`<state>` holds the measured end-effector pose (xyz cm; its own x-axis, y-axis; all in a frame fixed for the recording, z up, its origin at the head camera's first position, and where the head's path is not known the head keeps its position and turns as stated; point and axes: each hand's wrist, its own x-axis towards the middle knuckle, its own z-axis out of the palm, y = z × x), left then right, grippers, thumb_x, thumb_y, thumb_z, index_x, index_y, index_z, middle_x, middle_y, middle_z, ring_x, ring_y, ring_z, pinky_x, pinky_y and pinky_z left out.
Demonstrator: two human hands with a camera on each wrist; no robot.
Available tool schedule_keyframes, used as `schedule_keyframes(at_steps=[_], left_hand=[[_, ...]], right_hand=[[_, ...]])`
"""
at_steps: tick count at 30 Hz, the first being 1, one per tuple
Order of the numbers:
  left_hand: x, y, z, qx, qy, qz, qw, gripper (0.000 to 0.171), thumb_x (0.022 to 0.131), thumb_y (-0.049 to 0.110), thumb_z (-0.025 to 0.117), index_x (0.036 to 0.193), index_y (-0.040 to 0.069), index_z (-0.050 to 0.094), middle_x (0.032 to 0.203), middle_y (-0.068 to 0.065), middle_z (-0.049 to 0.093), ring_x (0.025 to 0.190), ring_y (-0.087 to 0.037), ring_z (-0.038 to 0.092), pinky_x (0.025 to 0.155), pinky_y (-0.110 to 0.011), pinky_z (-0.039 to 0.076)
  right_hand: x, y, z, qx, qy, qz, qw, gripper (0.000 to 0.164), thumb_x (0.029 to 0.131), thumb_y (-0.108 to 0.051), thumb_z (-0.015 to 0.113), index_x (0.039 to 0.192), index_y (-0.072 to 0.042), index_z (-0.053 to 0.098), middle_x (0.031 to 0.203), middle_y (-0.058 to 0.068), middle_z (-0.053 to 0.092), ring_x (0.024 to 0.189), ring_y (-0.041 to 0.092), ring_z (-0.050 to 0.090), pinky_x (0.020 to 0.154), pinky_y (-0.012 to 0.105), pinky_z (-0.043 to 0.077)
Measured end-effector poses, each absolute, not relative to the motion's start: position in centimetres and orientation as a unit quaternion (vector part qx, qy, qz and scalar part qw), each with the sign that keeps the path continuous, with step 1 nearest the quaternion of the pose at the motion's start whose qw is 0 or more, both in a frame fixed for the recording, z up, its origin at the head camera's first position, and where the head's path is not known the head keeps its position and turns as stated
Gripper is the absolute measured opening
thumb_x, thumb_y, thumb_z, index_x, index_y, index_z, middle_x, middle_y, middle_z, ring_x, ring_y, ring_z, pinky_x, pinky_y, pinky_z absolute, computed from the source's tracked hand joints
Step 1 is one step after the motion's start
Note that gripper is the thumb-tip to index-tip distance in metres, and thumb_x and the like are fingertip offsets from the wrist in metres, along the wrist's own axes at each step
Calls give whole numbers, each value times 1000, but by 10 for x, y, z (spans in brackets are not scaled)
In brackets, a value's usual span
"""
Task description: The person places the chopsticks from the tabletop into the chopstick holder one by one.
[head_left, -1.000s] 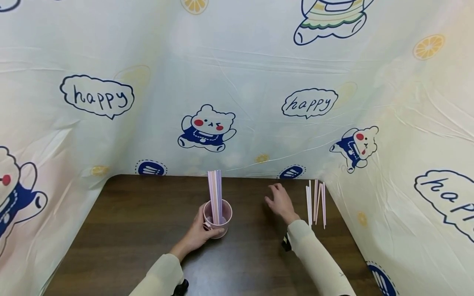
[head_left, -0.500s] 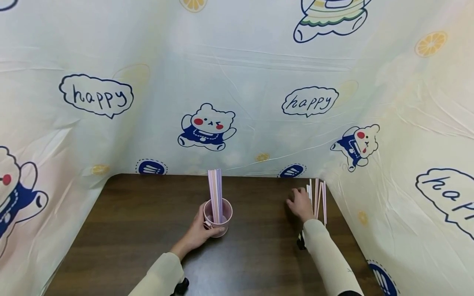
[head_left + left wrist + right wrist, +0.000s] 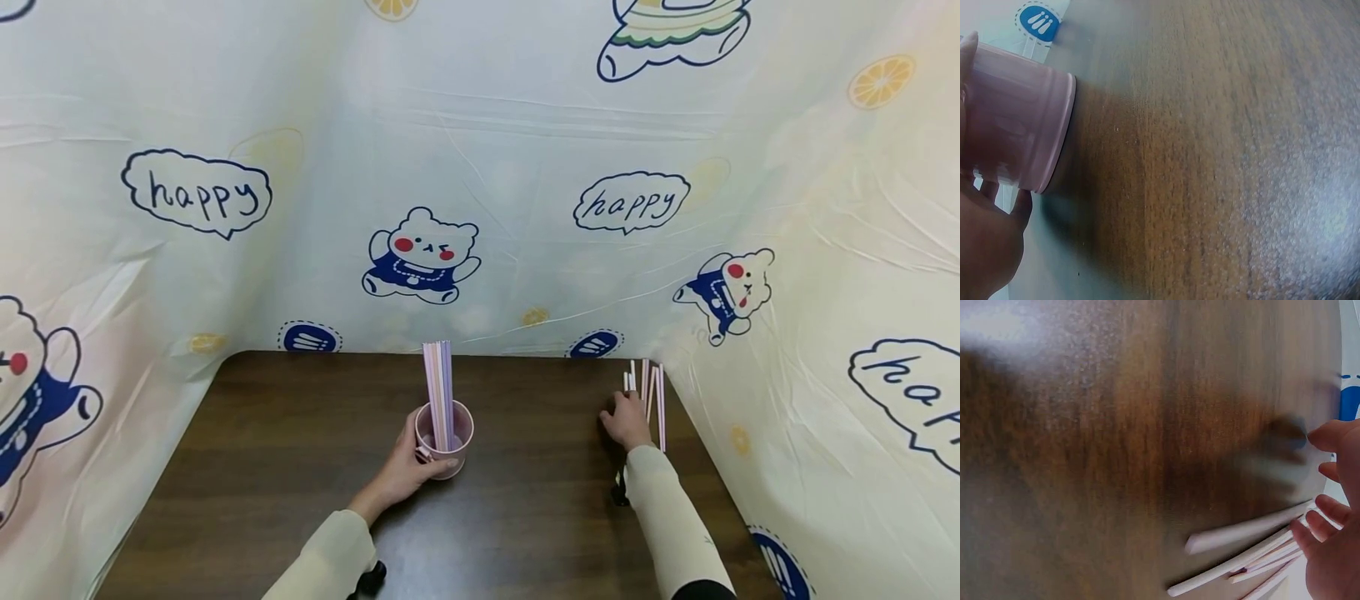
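Note:
A pink cup (image 3: 444, 467) stands on the brown table near its middle, and my left hand (image 3: 403, 467) grips it around the side. In the left wrist view my fingers lie against the cup wall (image 3: 1013, 119), with its base at the tabletop. A bundle of pastel drinking straws (image 3: 438, 383) stands upright in it. At the right, my right hand (image 3: 628, 421) is over the near part of several loose straws (image 3: 661, 408), partly hiding them. The right wrist view shows its fingers apart and bent a little, fingertips right at the straws (image 3: 1229, 572), nothing gripped.
The wood-look table (image 3: 300, 483) meets a pale printed cloth (image 3: 517, 150) along its back and both sides. The loose straws lie near the back right corner, close to the cloth.
My right hand has moved right, from bare table to over the leftmost loose straws. My left hand still holds the cup in the same place.

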<state>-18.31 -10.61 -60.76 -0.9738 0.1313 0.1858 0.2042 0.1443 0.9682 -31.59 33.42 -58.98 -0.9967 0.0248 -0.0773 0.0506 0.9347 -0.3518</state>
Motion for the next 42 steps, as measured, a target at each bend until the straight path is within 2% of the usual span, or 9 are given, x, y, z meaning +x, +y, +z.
schedule_keyframes(at_steps=[5, 10, 13, 16, 20, 27, 33, 38, 42], left_hand=[[-182, -106, -607, -108, -760, -641, 26, 105, 74, 15, 94, 156, 19, 29, 147, -14, 46, 129, -29, 48, 108, -45, 41], [-183, -105, -606, -107, -764, -636, 32, 104, 75, 15, 94, 156, 16, 29, 146, -16, 46, 129, -31, 49, 107, -46, 41], [-185, -105, -605, -102, -764, -637, 25, 105, 75, 16, 94, 157, 18, 28, 148, -14, 45, 132, -29, 48, 109, -46, 40], [-185, -107, -603, -102, -762, -640, 18, 105, 75, 16, 93, 157, 20, 27, 150, -14, 44, 134, -30, 46, 111, -48, 38], [-186, -109, -603, -106, -754, -648, 24, 105, 75, 13, 93, 156, 17, 27, 150, -16, 44, 134, -35, 45, 111, -57, 36], [-181, -108, -599, -100, -751, -652, 9, 105, 76, 12, 92, 157, 18, 26, 151, -17, 43, 135, -35, 44, 111, -60, 34], [-181, -111, -607, -98, -748, -656, 14, 105, 76, 10, 92, 157, 18, 27, 150, -16, 44, 135, -34, 44, 111, -60, 34], [-183, -112, -606, -105, -748, -655, 15, 104, 76, 13, 92, 157, 19, 27, 151, -15, 43, 135, -33, 44, 112, -59, 33], [-184, -108, -605, -105, -751, -652, 9, 104, 76, 14, 93, 156, 20, 27, 149, -15, 44, 134, -32, 45, 112, -56, 35]], right_hand=[[-314, 337, -592, 30, 979, -198, 19, 52, 93, -13, 67, 134, 15, 51, 135, 40, 42, 127, 53, 45, 107, 60, 39], [-323, 338, -596, 68, 967, -243, 25, 76, 93, -15, 67, 150, 16, 27, 142, 46, 35, 133, 56, 39, 109, 62, 36], [-328, 339, -599, 93, 953, -286, 15, 83, 92, -15, 69, 150, 19, 21, 141, 47, 35, 133, 57, 38, 110, 62, 36], [-330, 338, -600, 122, 937, -327, -7, 69, 87, -12, 72, 135, 23, 37, 127, 44, 48, 118, 55, 49, 99, 59, 45], [-330, 332, -596, 154, 925, -348, -20, 52, 84, -13, 74, 117, 21, 51, 112, 39, 57, 101, 50, 56, 86, 56, 50], [-332, 332, -597, 197, 910, -365, -1, 52, 95, -16, 67, 131, 19, 54, 131, 38, 56, 120, 50, 54, 98, 58, 47], [-332, 324, -598, 233, 896, -377, -26, 38, 94, -10, 66, 125, 12, 64, 130, 33, 60, 124, 49, 51, 99, 56, 48], [-331, 315, -589, 245, 909, -334, -39, 22, 87, -8, 69, 99, 10, 72, 111, 31, 69, 107, 47, 61, 88, 54, 52], [-328, 314, -583, 235, 930, -280, -31, 27, 82, -12, 73, 91, 13, 68, 97, 33, 68, 92, 46, 64, 79, 54, 53]])
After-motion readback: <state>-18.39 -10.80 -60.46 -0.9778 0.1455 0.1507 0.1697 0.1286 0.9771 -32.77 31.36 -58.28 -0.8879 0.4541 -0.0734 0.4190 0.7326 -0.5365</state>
